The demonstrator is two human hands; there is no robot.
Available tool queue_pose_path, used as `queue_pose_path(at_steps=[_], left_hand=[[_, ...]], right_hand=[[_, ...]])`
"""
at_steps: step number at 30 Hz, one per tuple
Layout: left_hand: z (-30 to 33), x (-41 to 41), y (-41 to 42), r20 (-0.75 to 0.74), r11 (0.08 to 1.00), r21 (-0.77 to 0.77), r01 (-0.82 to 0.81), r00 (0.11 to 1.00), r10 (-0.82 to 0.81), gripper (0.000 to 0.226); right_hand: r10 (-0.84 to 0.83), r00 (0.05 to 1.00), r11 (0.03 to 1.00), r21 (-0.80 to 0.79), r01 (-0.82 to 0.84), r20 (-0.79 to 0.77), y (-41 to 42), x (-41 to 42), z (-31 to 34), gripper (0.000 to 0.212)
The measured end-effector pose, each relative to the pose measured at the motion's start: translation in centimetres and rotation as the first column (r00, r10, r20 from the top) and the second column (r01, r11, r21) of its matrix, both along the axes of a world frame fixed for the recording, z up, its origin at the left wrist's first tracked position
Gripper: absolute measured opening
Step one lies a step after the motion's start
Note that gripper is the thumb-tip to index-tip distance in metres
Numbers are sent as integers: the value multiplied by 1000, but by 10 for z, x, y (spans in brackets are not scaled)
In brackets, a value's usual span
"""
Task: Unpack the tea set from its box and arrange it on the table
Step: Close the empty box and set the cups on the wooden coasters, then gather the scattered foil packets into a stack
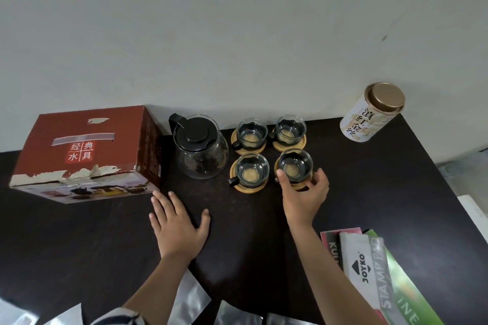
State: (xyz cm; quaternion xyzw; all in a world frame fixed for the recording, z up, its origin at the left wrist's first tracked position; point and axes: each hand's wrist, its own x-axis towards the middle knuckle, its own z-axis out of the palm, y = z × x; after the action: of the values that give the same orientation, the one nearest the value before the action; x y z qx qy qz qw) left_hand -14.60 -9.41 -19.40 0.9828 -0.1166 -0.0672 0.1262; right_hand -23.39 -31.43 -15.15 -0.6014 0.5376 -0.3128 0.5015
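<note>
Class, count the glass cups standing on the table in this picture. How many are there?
4, each on a wooden coaster right of the teapot: back left, back right, front left, and front right, held by the right hand.

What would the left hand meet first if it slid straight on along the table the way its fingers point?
Probably the near right corner of the red tea set box; the left hand lies flat, fingers angled towards it.

a single head-worn wide-angle view looks steeply down and forward onto a dark table (369,192), close enough that both forearms enter from the bottom edge. the pale wall (237,34) fills the upper half of the frame, bowed by the lens. no second view shares the scene.
</note>
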Motion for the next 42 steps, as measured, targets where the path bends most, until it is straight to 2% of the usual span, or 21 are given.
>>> queue_pose_path(at_steps=[4, 6, 10, 14, 19, 22, 26, 30, 32, 35, 37, 42], left_hand=[[1, -1, -1, -11, 999, -40, 4, 1000, -5, 97], [5, -7, -2, -4, 995, -98, 31, 999, -32, 84], [25, -34, -24, 115, 959, -271, 82, 992, -52, 52], [62, -70, -96, 213, 845, -473, 249, 963, -165, 50], [102, -85, -215, 279, 714, -573, 403, 915, -292, 47], [116, -85, -282, 200, 707, -601, 373, 927, -319, 58], [113, -83, -351, 64, 717, -598, 358, 913, -402, 82], [102, -69, -399, -129, 750, -635, 184, 932, -337, 103], [94, -58, -415, -179, 753, -644, 137, 929, -323, 108], [81, -44, -433, -163, 715, -690, 115, 937, -308, 94], [77, -42, -440, -139, 723, -679, 123, 946, -292, 82], [78, -41, -440, -136, 694, -711, 113, 946, -294, 77]], right_hand=[[28, 1000, 999, -15, -28, -9, 3, -21, 15, 90], [63, 998, 996, -60, -64, -16, 4, -35, 29, 83], [102, 995, 978, -182, -104, -17, -11, -57, 55, 66], [95, 995, 950, -296, -97, -23, -52, -66, 86, 53], [141, 990, 936, -324, -138, -16, -136, -67, 116, 44], [207, 977, 916, -338, -214, -56, -188, -61, 122, 47], [288, 949, 878, -360, -315, -128, -248, -43, 111, 49], [356, 906, 839, -349, -417, -228, -283, -24, 98, 64], [391, 880, 814, -346, -468, -271, -292, -18, 92, 73], [407, 869, 800, -350, -487, -281, -299, -16, 86, 74], [394, 883, 804, -371, -465, -254, -297, -17, 85, 70], [289, 957, 885, -375, -277, -24, -295, -27, 91, 67]])
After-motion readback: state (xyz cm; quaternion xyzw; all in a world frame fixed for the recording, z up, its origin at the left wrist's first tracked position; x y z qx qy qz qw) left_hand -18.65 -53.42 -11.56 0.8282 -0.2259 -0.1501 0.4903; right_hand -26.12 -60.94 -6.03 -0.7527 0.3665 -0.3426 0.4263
